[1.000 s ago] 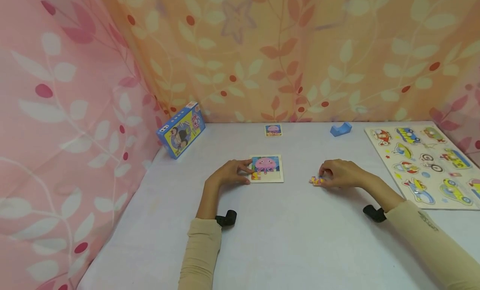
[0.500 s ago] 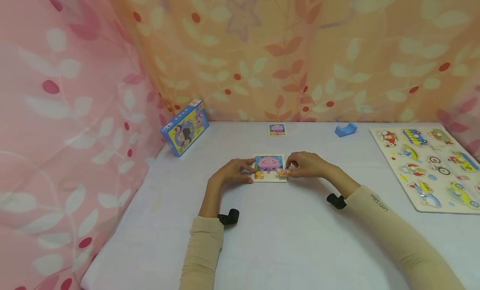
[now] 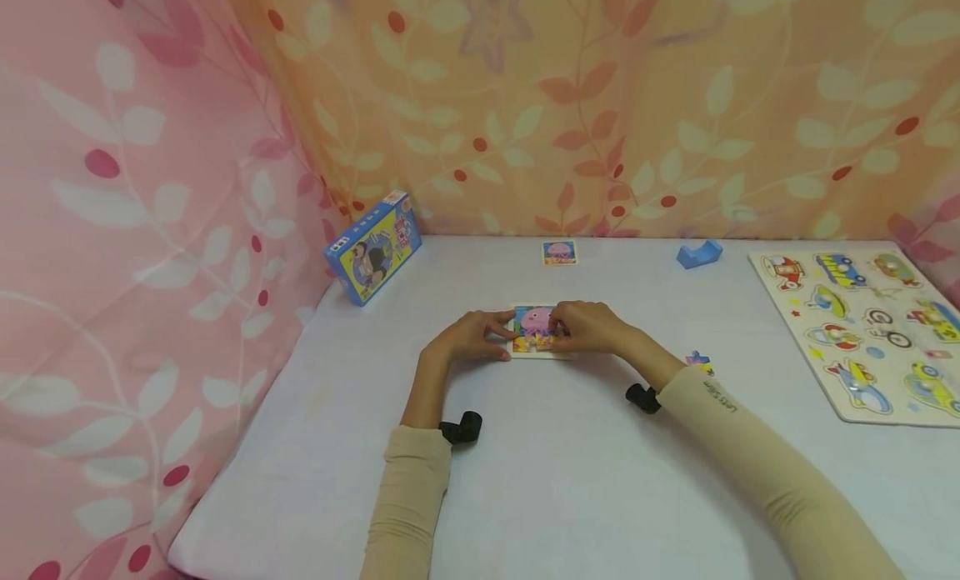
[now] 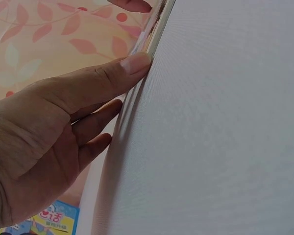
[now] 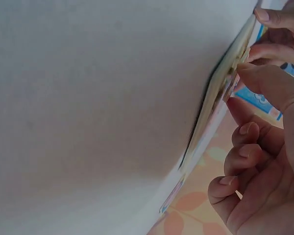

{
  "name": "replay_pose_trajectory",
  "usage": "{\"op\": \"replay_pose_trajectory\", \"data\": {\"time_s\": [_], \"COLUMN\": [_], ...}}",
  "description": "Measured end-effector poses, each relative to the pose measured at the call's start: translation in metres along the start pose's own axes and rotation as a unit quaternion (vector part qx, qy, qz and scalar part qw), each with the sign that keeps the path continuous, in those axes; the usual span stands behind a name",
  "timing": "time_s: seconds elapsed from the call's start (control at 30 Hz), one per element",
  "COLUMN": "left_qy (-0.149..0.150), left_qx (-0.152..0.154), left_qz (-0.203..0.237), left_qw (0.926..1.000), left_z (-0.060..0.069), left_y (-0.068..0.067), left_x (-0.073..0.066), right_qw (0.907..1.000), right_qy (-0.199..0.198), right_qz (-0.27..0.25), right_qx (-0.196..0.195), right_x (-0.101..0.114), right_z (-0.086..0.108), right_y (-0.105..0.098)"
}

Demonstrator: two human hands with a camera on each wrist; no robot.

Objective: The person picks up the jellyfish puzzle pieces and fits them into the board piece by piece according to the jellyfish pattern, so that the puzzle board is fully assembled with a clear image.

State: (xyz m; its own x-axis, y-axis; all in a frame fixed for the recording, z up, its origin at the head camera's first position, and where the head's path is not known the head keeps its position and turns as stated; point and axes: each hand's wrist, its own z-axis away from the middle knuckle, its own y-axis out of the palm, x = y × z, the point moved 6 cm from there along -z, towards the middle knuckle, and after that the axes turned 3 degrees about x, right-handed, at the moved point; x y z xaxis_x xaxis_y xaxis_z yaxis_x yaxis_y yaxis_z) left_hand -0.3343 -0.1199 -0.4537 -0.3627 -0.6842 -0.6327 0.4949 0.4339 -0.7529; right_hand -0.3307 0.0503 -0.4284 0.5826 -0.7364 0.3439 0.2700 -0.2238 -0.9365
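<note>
A small framed jigsaw puzzle (image 3: 542,356) with a pink jellyfish picture lies on the white-covered table. My left hand (image 3: 471,336) rests at its left side, fingers fairly straight; in the left wrist view the thumb (image 4: 137,62) touches the board's edge. Over the right part of the board, my right hand (image 3: 588,326) pinches a puzzle piece (image 5: 230,87) between thumb and forefinger, its other fingers curled. The piece is down at the lower row; whether it is seated cannot be told. Another loose puzzle piece (image 3: 699,362) lies to the right, beside the right forearm.
A small jellyfish picture card (image 3: 559,252) lies at the back of the table. At the left back stands a blue and yellow box (image 3: 375,251). Toward the right are a blue plastic holder (image 3: 700,254) and a large vehicle peg-puzzle board (image 3: 817,330). Patterned curtains close off the back and left.
My right hand has carried a puzzle piece from the right of the table leftward onto the framed puzzle. My left hand has stayed at the board's left side. The head view has shifted slightly.
</note>
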Motion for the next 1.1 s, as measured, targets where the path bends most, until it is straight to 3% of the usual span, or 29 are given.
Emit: {"op": "replay_pose_trajectory", "data": {"time_s": [0.17,0.37,0.53,0.87,1.0,1.1], "left_qy": [0.003,0.007,0.008,0.000,-0.010,-0.011], "left_qx": [-0.001,0.003,0.005,0.004,0.010,0.010], "left_qz": [-0.007,-0.003,-0.008,-0.003,-0.002,-0.004], "left_qw": [1.0000,1.0000,0.9999,1.0000,0.9999,0.9999], "left_z": [-0.001,-0.002,-0.003,-0.004,-0.003,-0.003], "left_y": [-0.001,-0.002,-0.002,-0.005,-0.002,0.000], "left_x": [0.000,-0.002,-0.003,-0.005,-0.001,0.000], "right_qw": [0.9999,0.9984,0.9912,0.9811,0.9842,0.9914], "right_qy": [-0.009,-0.044,-0.086,-0.098,-0.080,-0.063], "right_qz": [0.004,-0.037,-0.093,-0.145,-0.133,-0.089], "right_qx": [0.001,-0.001,0.038,0.082,0.085,0.073], "right_x": [0.002,0.001,-0.002,-0.009,-0.008,-0.005], "right_z": [-0.002,-0.003,-0.006,-0.014,-0.014,-0.015], "right_y": [0.003,-0.001,0.002,0.009,0.014,0.013]}}
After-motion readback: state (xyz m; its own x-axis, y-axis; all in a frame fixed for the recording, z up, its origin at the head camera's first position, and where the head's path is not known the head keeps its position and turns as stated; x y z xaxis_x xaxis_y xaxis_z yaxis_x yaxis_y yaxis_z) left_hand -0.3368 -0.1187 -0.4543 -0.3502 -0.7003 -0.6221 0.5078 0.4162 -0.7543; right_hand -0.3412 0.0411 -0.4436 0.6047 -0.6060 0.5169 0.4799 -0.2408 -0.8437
